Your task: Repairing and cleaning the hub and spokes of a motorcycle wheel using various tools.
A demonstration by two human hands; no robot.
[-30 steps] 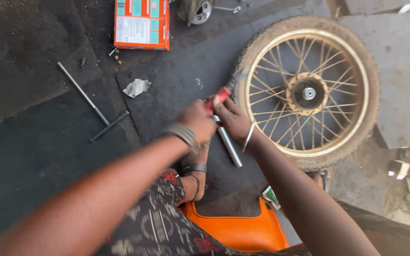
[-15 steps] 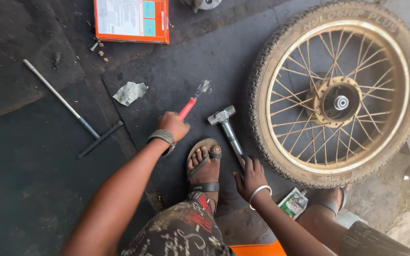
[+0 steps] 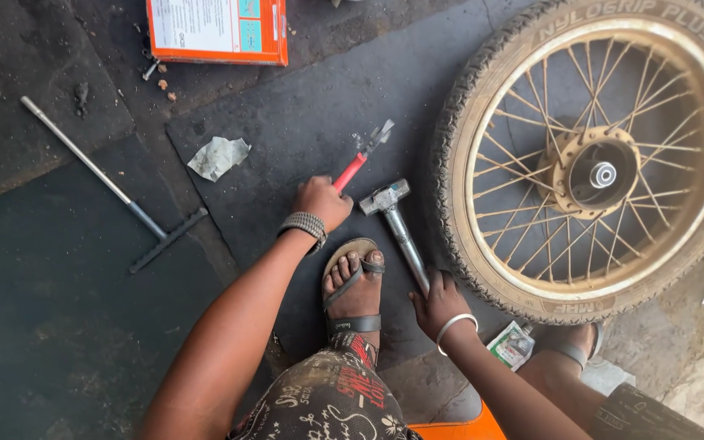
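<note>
My left hand (image 3: 320,201) grips the red-handled pliers (image 3: 362,158) on the rubber mat (image 3: 303,106); right hand (image 3: 440,303) closes on the hammer (image 3: 398,222) handle beside the spoked wheel (image 3: 592,159). Regrip lower for leverage.

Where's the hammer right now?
In the head view, the hammer lies on the dark mat just left of the spoked wheel, its handle end under the right hand, beside the red-handled pliers.

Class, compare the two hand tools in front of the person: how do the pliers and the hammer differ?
The pliers have red grips; the hammer is bare grey metal. The pliers are slimmer, the hammer stouter with a blocky head. The left hand grips the pliers; the right hand rests at the hammer's handle end. Both lie on the dark floor beside the wheel.
</note>
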